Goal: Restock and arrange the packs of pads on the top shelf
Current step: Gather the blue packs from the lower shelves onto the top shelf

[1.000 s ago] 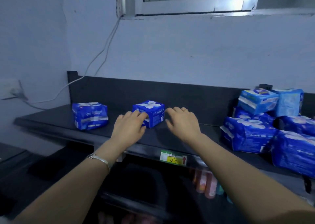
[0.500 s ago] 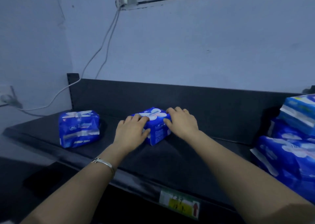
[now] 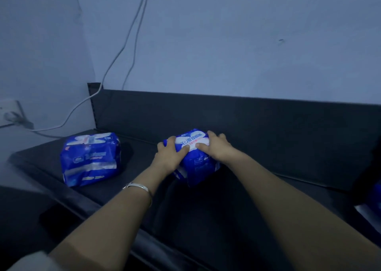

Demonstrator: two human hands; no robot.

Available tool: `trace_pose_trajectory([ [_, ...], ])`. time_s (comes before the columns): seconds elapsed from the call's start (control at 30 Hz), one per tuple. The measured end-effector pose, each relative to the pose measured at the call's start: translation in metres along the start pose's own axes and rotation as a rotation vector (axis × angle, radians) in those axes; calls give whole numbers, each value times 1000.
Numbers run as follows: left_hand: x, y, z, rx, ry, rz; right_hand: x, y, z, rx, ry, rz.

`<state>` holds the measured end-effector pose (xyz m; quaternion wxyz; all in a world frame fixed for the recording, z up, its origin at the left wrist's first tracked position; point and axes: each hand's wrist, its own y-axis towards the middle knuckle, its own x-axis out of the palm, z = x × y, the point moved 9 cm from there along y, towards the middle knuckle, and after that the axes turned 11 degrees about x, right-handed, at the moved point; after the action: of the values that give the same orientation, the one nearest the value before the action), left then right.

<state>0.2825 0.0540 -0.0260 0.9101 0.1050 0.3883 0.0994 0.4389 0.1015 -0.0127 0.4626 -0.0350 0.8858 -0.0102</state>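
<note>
A blue pack of pads with a white label on top sits mid-shelf on the dark top shelf. My left hand grips its left side, thumb across the top. My right hand grips its right side, fingers curled over the back edge. A second blue pack stands alone further left on the shelf, apart from both hands.
The shelf's dark back panel rises behind the packs. White cables hang down the wall to a socket at the left. The edge of more blue packs shows at the far right.
Both hands have closed round the middle pack, which now looks tipped with its label facing up. The view has moved closer and left, so the right-hand stack is almost out of frame.
</note>
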Motion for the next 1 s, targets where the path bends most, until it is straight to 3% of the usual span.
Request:
trace_pose_trajectory([
  [0.2, -13, -13, 24, 143, -57, 56, -26, -27, -3, -52, 94, 85],
  [0.3, -32, -22, 46, 270, -77, 160, -49, -51, -6, -78, 107, 180],
  [0.4, -46, -32, 59, 336, -125, 248, -55, -69, 5, -53, 122, 154],
  [0.57, -24, -52, 76, 441, -10, 138, -50, -96, 46, 50, 117, 74],
  [0.73, -16, -78, 95, 570, 69, 86, -73, -122, 31, -11, -77, 277],
  [0.87, -15, -95, 95, 625, 112, 80, -45, -140, -7, -166, -492, 206],
  [1.0, -28, -104, 85, 603, 127, 77, -29, -140, -10, -136, -464, 222],
])
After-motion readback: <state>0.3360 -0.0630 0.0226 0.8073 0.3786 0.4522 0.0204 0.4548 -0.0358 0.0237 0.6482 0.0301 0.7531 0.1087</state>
